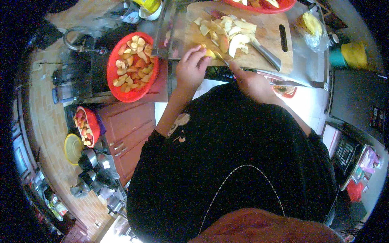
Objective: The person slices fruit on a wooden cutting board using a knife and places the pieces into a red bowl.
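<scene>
My left hand holds a yellow piece of fruit, probably apple, at the near edge of the wooden cutting board. In my right hand is a small knife; its blade lies close beside that piece, and my fingers cover its handle. Pale apple slices and peelings are heaped on the board just beyond both hands. A larger knife with a metal handle rests across the board, partly under the heap.
Left of the board, a red plastic basin of cut apples stands by the sink faucet. Another red basin sits beyond the board. A plastic-wrapped yellow fruit is at right. Farther left are a red bowl and yellow strainer.
</scene>
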`<state>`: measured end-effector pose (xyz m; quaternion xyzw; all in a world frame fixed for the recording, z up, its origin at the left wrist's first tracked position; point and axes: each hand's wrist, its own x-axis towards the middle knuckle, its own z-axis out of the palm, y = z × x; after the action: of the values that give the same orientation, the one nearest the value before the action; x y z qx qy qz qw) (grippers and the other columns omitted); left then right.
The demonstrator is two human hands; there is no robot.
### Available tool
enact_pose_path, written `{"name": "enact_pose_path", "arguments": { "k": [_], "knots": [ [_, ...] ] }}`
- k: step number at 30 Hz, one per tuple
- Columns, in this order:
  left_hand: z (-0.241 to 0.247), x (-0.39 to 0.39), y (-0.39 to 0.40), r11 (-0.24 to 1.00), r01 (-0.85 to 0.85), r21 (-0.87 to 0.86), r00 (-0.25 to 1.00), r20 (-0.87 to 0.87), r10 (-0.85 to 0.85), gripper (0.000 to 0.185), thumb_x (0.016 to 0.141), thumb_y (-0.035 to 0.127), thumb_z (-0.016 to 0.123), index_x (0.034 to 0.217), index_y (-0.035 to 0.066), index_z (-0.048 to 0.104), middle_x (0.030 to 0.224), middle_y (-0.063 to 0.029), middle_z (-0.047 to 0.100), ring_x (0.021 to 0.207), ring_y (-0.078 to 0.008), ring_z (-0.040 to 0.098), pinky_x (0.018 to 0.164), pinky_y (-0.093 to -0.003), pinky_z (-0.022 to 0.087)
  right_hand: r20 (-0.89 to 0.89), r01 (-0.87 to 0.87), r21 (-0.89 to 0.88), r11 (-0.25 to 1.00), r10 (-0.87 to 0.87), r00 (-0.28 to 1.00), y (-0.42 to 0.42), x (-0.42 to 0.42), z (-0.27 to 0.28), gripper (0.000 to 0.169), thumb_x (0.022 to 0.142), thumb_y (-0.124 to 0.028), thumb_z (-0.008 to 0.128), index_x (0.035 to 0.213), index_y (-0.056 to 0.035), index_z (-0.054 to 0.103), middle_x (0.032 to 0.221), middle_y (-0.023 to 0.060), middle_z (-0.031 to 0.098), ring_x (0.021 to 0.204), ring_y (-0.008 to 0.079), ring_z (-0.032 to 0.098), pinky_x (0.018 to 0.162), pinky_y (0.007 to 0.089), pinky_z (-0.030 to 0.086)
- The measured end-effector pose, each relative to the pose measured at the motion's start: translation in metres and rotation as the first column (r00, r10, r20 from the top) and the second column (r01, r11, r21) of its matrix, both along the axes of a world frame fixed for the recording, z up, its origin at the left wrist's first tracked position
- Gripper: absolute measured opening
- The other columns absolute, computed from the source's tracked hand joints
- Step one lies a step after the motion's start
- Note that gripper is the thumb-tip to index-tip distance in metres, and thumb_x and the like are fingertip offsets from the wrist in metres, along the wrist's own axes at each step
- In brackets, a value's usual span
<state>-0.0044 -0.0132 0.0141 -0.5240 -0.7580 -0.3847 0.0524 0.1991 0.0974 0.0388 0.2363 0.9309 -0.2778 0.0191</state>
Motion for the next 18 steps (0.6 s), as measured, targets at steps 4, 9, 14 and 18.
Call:
{"name": "enact_pose_path", "arguments": {
  "k": [4,9,14,18],
  "knots": [
    [0.006,-0.021,-0.002,0.995,0.028,0.095,0.999,-0.020,-0.026,0.028,0.074,0.014,0.078,0.098,0.005,0.066,0.107,-0.0136,0.067,0.095,-0.0305,0.065,0.084,-0.0351,0.051,-0.200,0.099,-0.134,0.986,-0.125,0.972,0.004,0.007,-0.026,0.037,0.095,-0.017,0.051,0.132,-0.0151,0.053,0.080,0.0215,0.065,0.069,0.0341,0.065,0.065,0.0428,0.053],
    [0.020,-0.017,0.009,0.993,-0.110,0.053,0.965,0.247,0.094,0.038,0.074,0.025,0.079,0.099,0.001,0.063,0.099,-0.0170,0.067,0.092,-0.0314,0.065,0.083,-0.0393,0.051,-0.286,0.154,-0.154,0.976,-0.193,0.939,0.008,-0.009,-0.013,0.037,0.094,-0.019,0.053,0.130,-0.0145,0.055,0.080,0.0214,0.065,0.067,0.0373,0.065,0.062,0.0465,0.052],
    [0.028,-0.018,0.018,0.924,-0.246,-0.292,0.960,0.057,0.273,0.050,0.073,0.039,0.078,0.102,0.001,0.064,0.094,-0.0169,0.067,0.084,-0.0314,0.065,0.078,-0.0399,0.052,-0.252,0.078,-0.084,0.993,-0.097,0.963,0.004,-0.022,-0.004,0.043,0.092,-0.016,0.052,0.134,-0.0141,0.049,0.078,0.0206,0.064,0.068,0.0381,0.065,0.062,0.0480,0.052],
    [0.018,-0.024,0.015,0.939,-0.189,-0.287,0.902,0.327,0.281,0.045,0.074,0.031,0.078,0.103,0.000,0.063,0.095,-0.0151,0.067,0.082,-0.0259,0.067,0.074,-0.0367,0.053,-0.197,0.063,-0.089,0.994,-0.079,0.977,0.004,-0.023,-0.010,0.046,0.092,-0.015,0.050,0.138,-0.0146,0.045,0.075,0.0197,0.064,0.067,0.0383,0.064,0.062,0.0481,0.053]
  ]
}}
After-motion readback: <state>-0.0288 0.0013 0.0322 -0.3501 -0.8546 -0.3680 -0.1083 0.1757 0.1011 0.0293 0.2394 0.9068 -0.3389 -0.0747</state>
